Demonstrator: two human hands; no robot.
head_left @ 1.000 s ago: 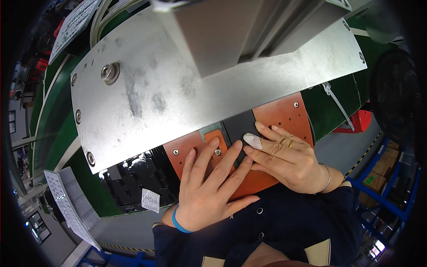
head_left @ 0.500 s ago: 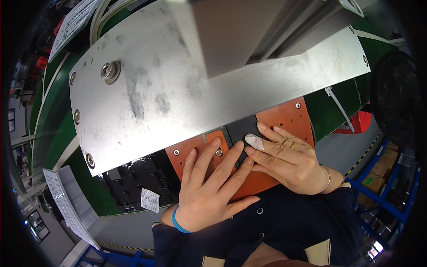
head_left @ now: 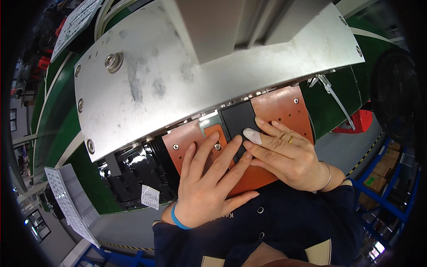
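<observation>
1. Under the big metal plate [head_left: 178, 71], at centre: an orange fixture [head_left: 284, 107] with screws and small holes, and a thin black panel [head_left: 238, 118] lying flat on it, its far edge tucked beneath the plate.
2. Left hand [head_left: 209, 182]: flat, palm down on the fixture, fingers [head_left: 224, 155] spread apart and straight, tips touching the panel's near-left edge. Nothing gripped. Blue wristband [head_left: 177, 220] at the wrist.
3. Right hand [head_left: 284, 155]: flat on the fixture just right of the left hand, fingers slightly apart and extended, pressing on the panel's near-right edge. Index finger wears a white tape [head_left: 252, 135]; a ring [head_left: 290, 139] and a thin bangle [head_left: 328, 175] show. Nothing clamped.
4. Panel, handling (judged): light, thin, stiff, smooth-faced, likely slippery under bare fingertips. Best slid by flat finger pressure on its face, or taken by its near edges; the far edge is out of reach under the plate.
5. Left, near: a black moulded tray [head_left: 138, 171] with a white tag [head_left: 150, 196].
6. Far left, near: a white perforated sheet [head_left: 66, 200].
7. Right: a dark fan [head_left: 396, 98] and a red object [head_left: 358, 122], well apart from the hands.
</observation>
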